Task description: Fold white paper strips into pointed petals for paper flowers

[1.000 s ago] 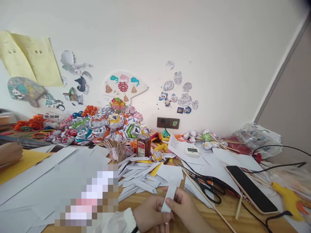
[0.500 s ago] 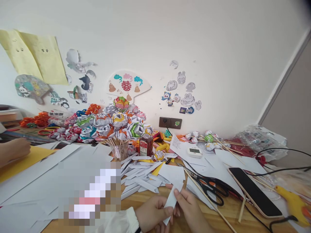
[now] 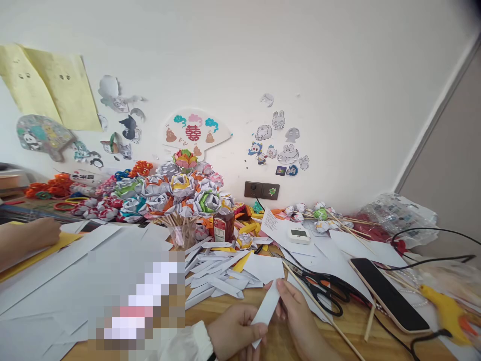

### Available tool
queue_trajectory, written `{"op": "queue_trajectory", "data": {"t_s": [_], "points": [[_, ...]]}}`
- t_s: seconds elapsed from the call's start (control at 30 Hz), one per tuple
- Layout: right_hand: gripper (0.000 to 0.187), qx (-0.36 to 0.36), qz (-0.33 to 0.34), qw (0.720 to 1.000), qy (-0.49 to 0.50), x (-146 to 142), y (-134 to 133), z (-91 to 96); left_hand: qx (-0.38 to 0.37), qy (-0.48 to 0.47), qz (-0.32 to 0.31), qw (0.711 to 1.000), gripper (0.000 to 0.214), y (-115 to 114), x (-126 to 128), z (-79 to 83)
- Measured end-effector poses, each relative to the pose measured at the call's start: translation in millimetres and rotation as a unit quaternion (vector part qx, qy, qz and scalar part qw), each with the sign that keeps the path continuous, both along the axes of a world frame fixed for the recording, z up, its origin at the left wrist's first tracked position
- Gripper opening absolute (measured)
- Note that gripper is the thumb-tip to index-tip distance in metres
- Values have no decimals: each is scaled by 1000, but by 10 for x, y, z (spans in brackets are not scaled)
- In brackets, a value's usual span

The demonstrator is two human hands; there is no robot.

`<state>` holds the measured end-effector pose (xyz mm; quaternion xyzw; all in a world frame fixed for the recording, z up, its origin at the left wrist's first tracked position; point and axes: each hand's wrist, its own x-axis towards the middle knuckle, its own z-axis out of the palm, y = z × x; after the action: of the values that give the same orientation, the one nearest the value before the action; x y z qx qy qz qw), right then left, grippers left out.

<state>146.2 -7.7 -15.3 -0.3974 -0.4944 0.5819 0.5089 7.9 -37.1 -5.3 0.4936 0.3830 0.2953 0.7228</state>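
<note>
1 white paper strip being held between 2 hands over the wooden table, long axis being slanted away and rightward, near end being pinched by the left hand, far end by the right hand, loose folded papers being spread beyond.

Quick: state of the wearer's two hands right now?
Left hand: closed, pinching the lower end of a white paper strip.
Right hand: closed, holding the same strip near its upper end.
</note>
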Motion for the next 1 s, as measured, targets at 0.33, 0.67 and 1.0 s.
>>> {"op": "queue_trajectory", "data": {"t_s": [0.33,0.67,1.0], "points": [[37,49,-61,997,-5,93,106,1,-7,-110,287,952,28,161,-140,58],[18,209,-99,940,-249,48,-78,-37,-126,-115,69,983,35,-14,32,73],[10,278,-75,918,-272,37,-76,8,-34,-135,143,980,34,3,30,37]]}}
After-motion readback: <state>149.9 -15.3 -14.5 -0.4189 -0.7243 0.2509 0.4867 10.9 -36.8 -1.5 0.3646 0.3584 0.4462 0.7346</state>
